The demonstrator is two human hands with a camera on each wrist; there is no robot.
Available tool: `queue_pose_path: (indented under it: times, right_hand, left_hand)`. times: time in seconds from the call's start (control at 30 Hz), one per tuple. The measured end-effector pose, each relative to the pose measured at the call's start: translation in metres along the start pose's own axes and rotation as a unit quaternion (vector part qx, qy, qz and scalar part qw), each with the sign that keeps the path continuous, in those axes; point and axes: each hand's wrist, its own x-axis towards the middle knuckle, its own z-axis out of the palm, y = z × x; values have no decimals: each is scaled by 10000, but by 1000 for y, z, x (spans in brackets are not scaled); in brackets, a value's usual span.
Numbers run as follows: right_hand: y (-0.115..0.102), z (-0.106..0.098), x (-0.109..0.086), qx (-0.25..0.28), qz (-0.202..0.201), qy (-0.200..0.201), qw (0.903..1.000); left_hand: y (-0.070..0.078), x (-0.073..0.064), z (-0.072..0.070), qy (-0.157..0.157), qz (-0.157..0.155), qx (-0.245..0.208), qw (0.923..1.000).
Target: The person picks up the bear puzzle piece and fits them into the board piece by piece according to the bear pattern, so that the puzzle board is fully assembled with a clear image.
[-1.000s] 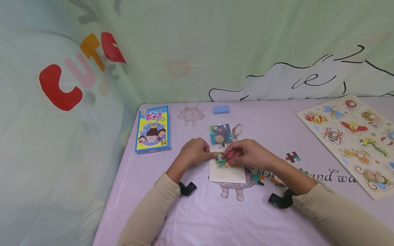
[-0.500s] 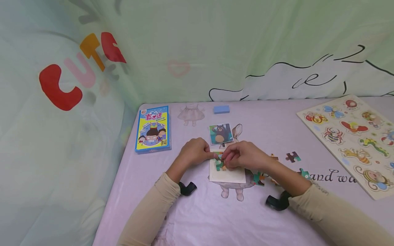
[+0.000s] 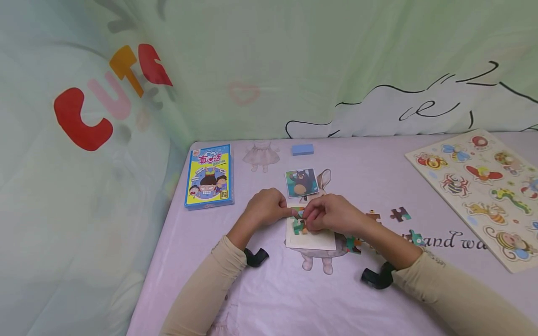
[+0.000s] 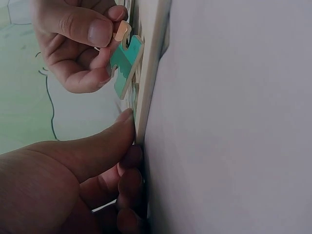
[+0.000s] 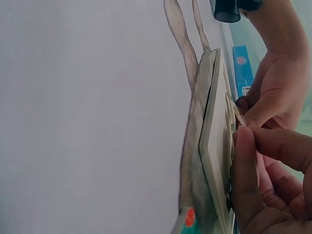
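In the head view, my left hand (image 3: 266, 206) holds the left edge of a small pale puzzle board (image 3: 311, 241), thumb on top and fingers curled at the rim. My right hand (image 3: 334, 213) pinches a teal and orange puzzle piece (image 3: 299, 227) over the board's upper left. In the left wrist view that puzzle piece (image 4: 128, 63) stands tilted against the board. Part of a green piece shows by the left thumb; the right fingers hide the rest. Just beyond the board lies a bear picture card (image 3: 301, 182).
Several loose puzzle pieces (image 3: 400, 214) lie right of the board, some behind the right forearm. A wooden insect board (image 3: 475, 196) is at far right. A blue and yellow box (image 3: 208, 177) lies at left, a small blue block (image 3: 302, 150) at the back.
My right hand has shifted slightly towards me and left, and the pinched piece has come a little lower over the board. The left hand has stayed on the board's edge.
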Motion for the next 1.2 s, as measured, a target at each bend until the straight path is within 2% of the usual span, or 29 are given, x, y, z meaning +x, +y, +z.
queue_pose_path:
  times: [0.4,0.77,1.2]
  right_hand:
    - [0,-3,-3,485,-63,-217,9986]
    - [1,-10,-6,1209,-63,-889,9887]
    - [-2,0,-3,1070,310,-304,9933]
  left_hand:
    - [2,0,-2,-64,-26,-76,9999]
    - [3,0,-2,-65,-107,-7,9999]
    - [1,-1,-1,-92,-44,-14,9999]
